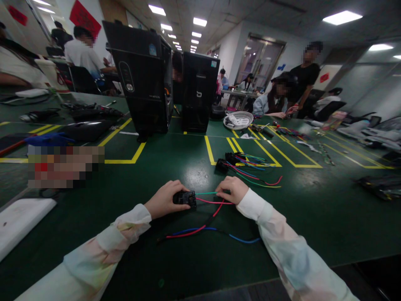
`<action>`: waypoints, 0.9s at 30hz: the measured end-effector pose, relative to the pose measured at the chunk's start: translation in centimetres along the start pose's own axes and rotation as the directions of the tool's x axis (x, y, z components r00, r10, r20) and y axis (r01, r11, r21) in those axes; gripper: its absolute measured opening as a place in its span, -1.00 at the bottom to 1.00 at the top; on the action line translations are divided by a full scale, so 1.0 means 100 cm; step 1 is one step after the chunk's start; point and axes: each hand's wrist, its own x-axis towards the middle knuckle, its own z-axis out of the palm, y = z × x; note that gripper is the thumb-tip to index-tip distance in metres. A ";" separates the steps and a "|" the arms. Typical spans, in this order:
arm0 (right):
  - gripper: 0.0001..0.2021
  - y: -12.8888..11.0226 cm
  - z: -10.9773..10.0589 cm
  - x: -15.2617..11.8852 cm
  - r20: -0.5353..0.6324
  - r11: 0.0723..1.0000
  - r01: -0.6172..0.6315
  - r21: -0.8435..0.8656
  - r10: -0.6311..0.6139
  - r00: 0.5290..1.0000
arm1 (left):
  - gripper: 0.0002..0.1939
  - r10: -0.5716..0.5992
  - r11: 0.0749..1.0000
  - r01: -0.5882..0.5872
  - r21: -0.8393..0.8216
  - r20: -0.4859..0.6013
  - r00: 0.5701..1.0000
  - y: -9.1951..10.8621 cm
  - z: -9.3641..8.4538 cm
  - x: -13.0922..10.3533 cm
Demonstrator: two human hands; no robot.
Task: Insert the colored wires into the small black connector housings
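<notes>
My left hand grips a small black plastic connector block just above the green table. A green wire and a pink-red wire run from the block towards the right. My right hand pinches the green wire with thumb and forefinger, while the red one passes under its fingers. On the table below lie a loose blue wire and a red wire with black sections. Farther back sit two similar black blocks, the nearer one with coloured wires trailing right.
Two black computer towers, one on the left and one on the right, stand at the back. A white basket is beside them. Yellow tape marks the green table. A white panel lies at left. Other people sit and stand beyond.
</notes>
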 end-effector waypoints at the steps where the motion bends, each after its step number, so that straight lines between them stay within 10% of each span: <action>1: -0.92 -0.004 0.000 0.000 -0.008 0.996 0.024 -0.084 -0.025 1.000 | -0.56 0.001 1.000 -0.001 0.001 0.000 1.000 0.000 0.000 0.000; 11: -0.80 -0.045 -0.016 0.004 -0.253 0.905 0.049 -0.422 -0.170 0.952 | -0.58 0.005 1.000 -0.005 0.014 -0.010 1.000 0.001 0.001 0.001; 27: -0.81 -0.035 -0.004 0.004 -0.199 0.930 0.024 -0.368 -0.104 0.975 | -0.56 -0.002 1.000 0.002 0.015 -0.006 1.000 0.002 0.000 0.001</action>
